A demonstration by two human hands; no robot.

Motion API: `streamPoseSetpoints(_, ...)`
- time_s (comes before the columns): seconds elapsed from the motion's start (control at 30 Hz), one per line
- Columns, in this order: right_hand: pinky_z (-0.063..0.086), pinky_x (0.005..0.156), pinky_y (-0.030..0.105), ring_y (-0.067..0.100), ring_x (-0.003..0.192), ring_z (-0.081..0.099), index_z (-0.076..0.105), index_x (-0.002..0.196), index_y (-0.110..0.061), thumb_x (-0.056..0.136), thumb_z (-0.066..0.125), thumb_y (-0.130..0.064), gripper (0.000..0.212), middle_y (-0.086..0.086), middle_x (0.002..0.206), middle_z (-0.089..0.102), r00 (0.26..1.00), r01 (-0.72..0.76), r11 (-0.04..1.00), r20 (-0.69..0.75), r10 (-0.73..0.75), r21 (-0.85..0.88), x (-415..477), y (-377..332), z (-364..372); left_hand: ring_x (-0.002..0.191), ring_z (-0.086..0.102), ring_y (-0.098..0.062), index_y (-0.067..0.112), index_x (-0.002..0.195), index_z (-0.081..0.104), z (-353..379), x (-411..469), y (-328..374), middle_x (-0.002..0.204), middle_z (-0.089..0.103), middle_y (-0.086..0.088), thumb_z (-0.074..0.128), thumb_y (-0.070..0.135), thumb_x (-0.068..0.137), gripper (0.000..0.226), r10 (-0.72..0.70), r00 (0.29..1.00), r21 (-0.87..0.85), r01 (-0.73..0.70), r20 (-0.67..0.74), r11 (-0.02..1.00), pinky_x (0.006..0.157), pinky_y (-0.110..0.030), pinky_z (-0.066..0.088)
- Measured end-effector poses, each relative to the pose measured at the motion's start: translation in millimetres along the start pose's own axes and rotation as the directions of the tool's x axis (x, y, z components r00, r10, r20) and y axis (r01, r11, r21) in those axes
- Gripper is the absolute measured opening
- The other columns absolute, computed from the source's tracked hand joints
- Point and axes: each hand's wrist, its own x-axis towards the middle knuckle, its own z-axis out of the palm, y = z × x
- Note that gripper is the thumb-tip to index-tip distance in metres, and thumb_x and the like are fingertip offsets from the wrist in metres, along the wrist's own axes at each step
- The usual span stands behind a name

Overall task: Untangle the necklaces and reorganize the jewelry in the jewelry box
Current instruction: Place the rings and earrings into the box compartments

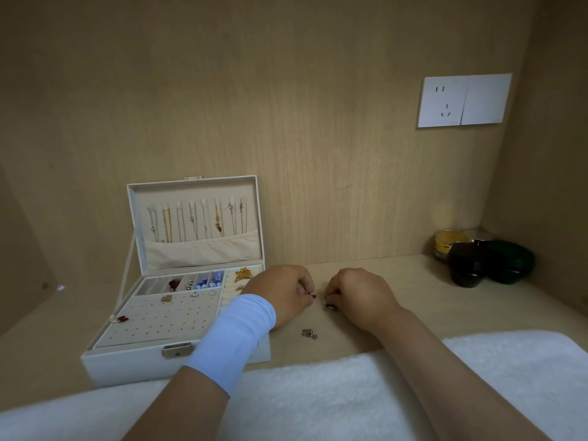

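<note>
Head view: left hand [280,294] fingers curl, pinching a small red-tipped silver earring [311,294], its long axis sideways, red end toward the right hand [359,297]. That hand's curled fingertips pinch a second red earring [330,306]. The open white rectangular jewelry box [127,361] lies left of both.

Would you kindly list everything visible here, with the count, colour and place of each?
jewelry box: one, white, open, left on the table
necklaces: about eight, silver and gold, hung in the lid
gold piece: one, gold, box's right rear compartment
silver piece: one, silver, on the table right of the box
jars: about three, yellow-lidded, black, dark green, right rear corner
wall socket: one, white, back wall
fluffy cloth: one, white, near edge
wrist sleeve: one, pale blue, left wrist
left hand: one, pinches a red-tipped piece
right hand: one, pinches a small dark piece
</note>
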Motion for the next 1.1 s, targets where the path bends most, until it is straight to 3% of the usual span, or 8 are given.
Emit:
streamPoseSetpoints(0.1,0.049,0.075,0.032,0.015,0.088,0.062,0.073,0.089,-0.027,0.091,0.06,-0.031,0.014,-0.009,0.094,0.068,1.0,-0.018,0.997,-0.025,0.02,0.073,-1,-3,-1,0.083,0.058,-0.004,0.03,0.095,0.067,-7,-5,-3,0.093,0.066,0.014,0.066,0.032,0.085,0.01,0.014,0.999,-0.029,-0.015,-0.042,0.999,0.076,-0.022,0.047)
streamPoseSetpoints(0.23,0.045,0.066,0.026,0.001,0.074,0.06,0.069,0.086,-0.028,0.094,0.061,-0.031,0.011,-0.014,0.091,0.069,0.99,0.01,0.948,-0.136,0.035,0.319,-6,-16,-5,0.072,0.055,-0.001,0.033,0.087,0.067,-23,-17,-11,0.087,0.065,0.016,0.068,0.034,0.083,0.004,0.039,0.993,-0.091,-0.049,-0.108,0.995,0.077,-0.025,0.049)
streamPoseSetpoints(0.37,0.039,0.06,0.009,-0.01,0.068,0.058,0.072,0.081,-0.026,0.091,0.067,-0.025,0.011,-0.016,0.08,0.069,0.983,0.113,0.893,-0.178,-0.038,0.435,-9,-41,-11,0.069,0.056,0.003,0.033,0.085,0.068,-50,-39,-35,0.082,0.064,0.019,0.069,0.032,0.083,0.003,0.012,0.988,-0.092,-0.027,-0.157,0.995,0.075,-0.023,0.049)
streamPoseSetpoints(0.57,0.039,0.06,0.01,-0.006,0.059,0.055,0.071,0.089,-0.026,0.089,0.071,-0.023,0.003,-0.012,0.085,0.067,0.972,0.215,0.802,-0.199,-0.123,0.557,3,-95,-25,0.077,0.06,0.0,0.035,0.089,0.068,-86,-78,-89,0.082,0.066,0.018,0.072,0.027,0.08,0.013,-0.119,0.983,-0.08,0.109,-0.141,0.991,0.076,-0.018,0.048)
streamPoseSetpoints(0.77,0.039,0.066,0.003,-0.017,0.068,0.057,0.079,0.096,-0.024,0.09,0.071,-0.025,0.009,-0.021,0.084,0.07,0.964,0.265,0.785,-0.136,-0.228,0.559,23,-151,-23,0.072,0.058,0.009,0.035,0.083,0.073,-84,-94,-116,0.082,0.068,0.021,0.075,0.03,0.079,0.007,-0.11,0.991,-0.142,0.099,-0.077,0.985,0.069,-0.007,0.04)
streamPoseSetpoints(0.93,0.04,0.077,0.005,-0.018,0.078,0.054,0.072,0.116,-0.026,0.094,0.066,-0.026,0.023,-0.019,0.108,0.067,0.953,0.298,0.816,-0.102,-0.286,0.496,37,-176,-17,0.076,0.059,0.005,0.036,0.098,0.071,-88,-97,-132,0.087,0.068,0.019,0.07,0.03,0.084,0.015,-0.108,0.985,-0.318,0.059,-0.138,0.946,0.073,-0.01,0.043)
streamPoseSetpoints(1.03,0.044,0.081,0.015,-0.012,0.073,0.053,0.066,0.126,-0.029,0.093,0.068,-0.025,0.033,-0.018,0.106,0.068,0.944,0.327,0.815,-0.122,-0.306,0.478,42,-190,-19,0.084,0.066,-0.007,0.032,0.096,0.07,-96,-98,-140,0.09,0.071,0.007,0.068,0.031,0.087,0.01,-0.201,0.937,-0.539,0.017,-0.284,0.842,0.082,-0.025,0.053)
streamPoseSetpoints(1.1,0.044,0.082,0.019,-0.011,0.07,0.051,0.064,0.129,-0.029,0.089,0.073,-0.025,0.042,-0.019,0.095,0.068,0.93,0.366,0.824,-0.165,-0.327,0.432,45,-200,-20,0.081,0.068,-0.014,0.028,0.096,0.07,-101,-101,-141,0.092,0.072,0.0,0.07,0.03,0.086,0.011,-0.243,0.92,-0.633,-0.008,-0.308,0.774,0.079,-0.03,0.056)
